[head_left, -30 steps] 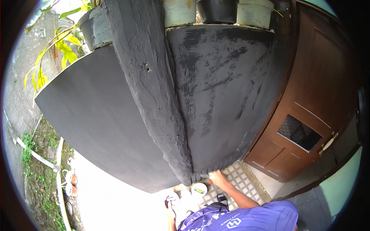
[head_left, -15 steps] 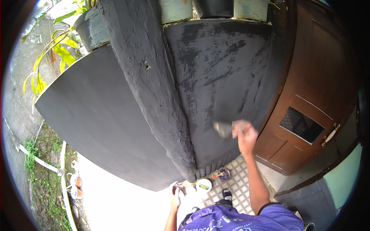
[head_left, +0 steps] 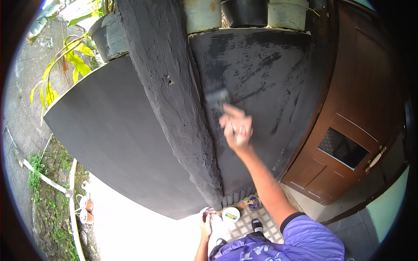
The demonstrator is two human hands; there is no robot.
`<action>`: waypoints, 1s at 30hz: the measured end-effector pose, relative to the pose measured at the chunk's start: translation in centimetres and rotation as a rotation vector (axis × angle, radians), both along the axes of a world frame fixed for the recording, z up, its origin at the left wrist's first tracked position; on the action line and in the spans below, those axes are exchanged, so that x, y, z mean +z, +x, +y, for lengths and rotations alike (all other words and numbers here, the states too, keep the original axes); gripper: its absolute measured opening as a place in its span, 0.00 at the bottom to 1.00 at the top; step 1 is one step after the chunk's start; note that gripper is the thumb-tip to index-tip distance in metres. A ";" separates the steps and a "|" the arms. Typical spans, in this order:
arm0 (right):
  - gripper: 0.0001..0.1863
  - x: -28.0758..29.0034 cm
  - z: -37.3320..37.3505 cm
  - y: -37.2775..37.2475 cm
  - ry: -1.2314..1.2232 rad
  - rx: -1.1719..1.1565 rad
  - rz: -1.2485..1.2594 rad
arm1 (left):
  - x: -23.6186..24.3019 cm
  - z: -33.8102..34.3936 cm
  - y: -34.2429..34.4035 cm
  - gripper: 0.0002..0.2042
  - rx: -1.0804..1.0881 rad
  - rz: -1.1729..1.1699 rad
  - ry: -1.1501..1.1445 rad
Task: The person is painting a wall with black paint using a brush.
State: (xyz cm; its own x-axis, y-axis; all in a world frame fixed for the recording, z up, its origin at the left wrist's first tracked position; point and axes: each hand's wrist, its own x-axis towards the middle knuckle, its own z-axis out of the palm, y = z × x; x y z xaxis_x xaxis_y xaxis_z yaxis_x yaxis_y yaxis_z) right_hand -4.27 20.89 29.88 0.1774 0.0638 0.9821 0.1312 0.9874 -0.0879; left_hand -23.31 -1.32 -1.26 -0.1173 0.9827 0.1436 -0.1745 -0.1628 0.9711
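Observation:
My right hand is raised in front of the dark grey wall panel, closed around a paintbrush. The brush is smeared by motion; its bristles lie at the panel's left side, close to the rough dark pillar. Darker, streaky paint strokes mark the upper part of this panel. Low down near the pillar's foot, my left hand hangs with loosely bent fingers, and I see nothing in it. A white round tub stands on the floor beside it.
A small container with an orange-handled tool sits on the tiled floor. Several plant pots line the wall's top. To the right is a brown wooden door. A smooth dark wall extends left of the pillar.
My right hand has swung up and to the left with the paintbrush, from the panel's lower right toward the pillar. My left hand has barely moved.

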 end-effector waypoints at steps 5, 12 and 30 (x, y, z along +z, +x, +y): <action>0.10 -18.9 -5.0 2.1 -0.701 -0.190 0.102 | -2.7 -4.5 -1.1 0.13 0.055 -0.063 -0.178; 0.10 -19.3 -9.3 3.6 -0.888 -0.306 0.224 | -4.4 -7.7 -3.4 0.14 0.072 -0.015 -0.290; 0.02 -12.9 -5.5 1.8 -0.639 -0.115 0.336 | -3.8 -5.8 -3.3 0.13 0.073 -0.028 -0.268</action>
State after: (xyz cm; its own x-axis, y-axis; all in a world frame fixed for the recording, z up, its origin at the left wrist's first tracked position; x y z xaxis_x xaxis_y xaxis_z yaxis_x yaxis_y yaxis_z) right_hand -2.52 15.42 16.94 0.5027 0.5693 0.6505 0.0952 0.7115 -0.6963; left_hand -26.57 -7.11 -5.05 -0.1895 0.9740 -0.1242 -0.1987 0.0859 0.9763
